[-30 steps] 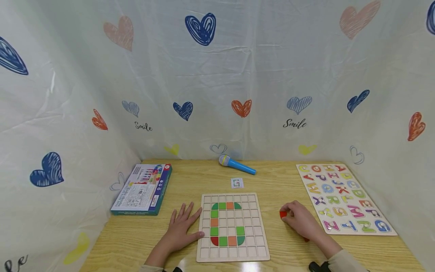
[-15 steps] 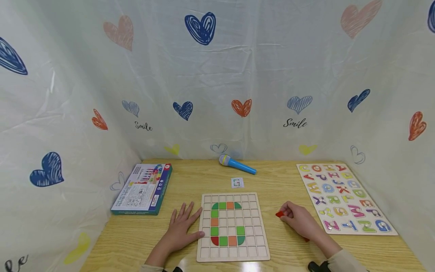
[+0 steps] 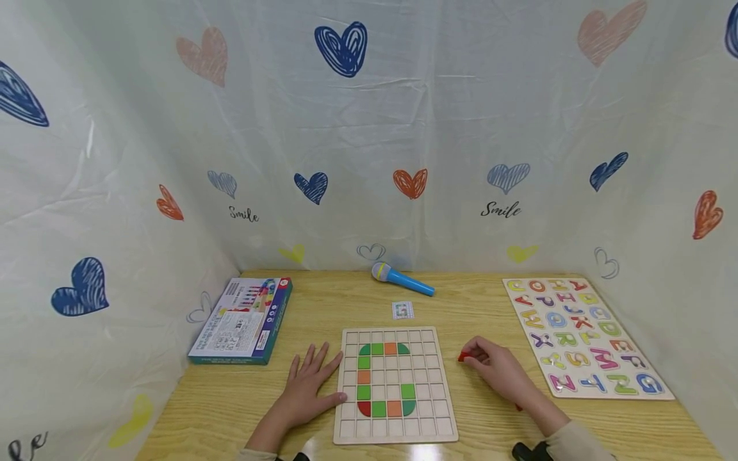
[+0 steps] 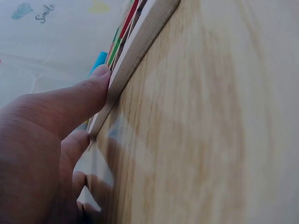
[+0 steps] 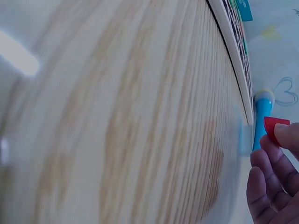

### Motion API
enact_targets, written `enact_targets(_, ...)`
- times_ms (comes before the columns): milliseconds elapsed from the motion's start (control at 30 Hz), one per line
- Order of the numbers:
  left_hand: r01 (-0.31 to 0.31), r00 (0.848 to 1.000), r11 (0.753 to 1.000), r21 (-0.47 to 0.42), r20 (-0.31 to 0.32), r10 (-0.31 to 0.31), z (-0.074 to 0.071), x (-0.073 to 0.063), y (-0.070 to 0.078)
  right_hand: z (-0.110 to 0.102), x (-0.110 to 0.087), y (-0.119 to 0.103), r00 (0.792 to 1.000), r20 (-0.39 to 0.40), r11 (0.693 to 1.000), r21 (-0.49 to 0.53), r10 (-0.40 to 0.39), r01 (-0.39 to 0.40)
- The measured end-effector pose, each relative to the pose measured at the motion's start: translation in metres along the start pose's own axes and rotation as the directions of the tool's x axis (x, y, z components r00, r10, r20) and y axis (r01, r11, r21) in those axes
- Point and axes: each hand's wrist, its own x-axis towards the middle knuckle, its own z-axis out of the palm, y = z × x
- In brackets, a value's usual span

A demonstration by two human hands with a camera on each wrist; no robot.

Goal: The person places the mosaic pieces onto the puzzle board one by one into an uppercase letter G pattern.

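Observation:
A wooden grid board [image 3: 435, 410] lies at the middle front, with green, orange and dark red tiles set in a C-like outline. My left hand [image 3: 308, 390] rests spread on the table, thumb and index fingertip at the board's left edge; the left wrist view has the thumb [image 4: 100, 74] against that edge. To the right of the board my right hand [image 3: 498, 368] pinches a small red tile [image 5: 273, 128] between thumb and index finger. That tile has one rounded side. Another bit of red [image 3: 519, 407] shows on the table, mostly hidden under the right wrist.
Behind the board lie a small printed card [image 3: 402, 310] and a blue toy microphone [image 3: 409, 282]. A boxed set [image 3: 239, 323] is at the left, an alphabet puzzle board [image 3: 585, 339] at the right. A heart-print curtain [image 3: 369, 128] hangs around the table.
My right hand has moved a little left toward the board, turning the red tile between its fingers. The left hand and the board have stayed put.

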Motion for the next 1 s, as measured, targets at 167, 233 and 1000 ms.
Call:
enact_targets(167, 0.004, 1.000, 1.000, 0.005, 0.002, -0.004, 0.000, 0.000, 0.000, 0.009, 0.004, -0.009, 1.000, 0.022, 0.999, 0.038, -0.004, 0.004)
enact_targets(233, 0.004, 1.000, 1.000, 0.002, 0.002, -0.004, 0.000, 0.000, 0.001, 0.013, 0.006, -0.012, 1.000, 0.023, 0.999, 0.042, -0.018, 0.017)
enact_targets(1000, -0.001, 1.000, 1.000, -0.010, 0.005, 0.001, -0.001, 0.000, 0.001, 0.054, 0.025, -0.047, 0.962, 0.209, 0.984, 0.066, -0.174, 0.164)
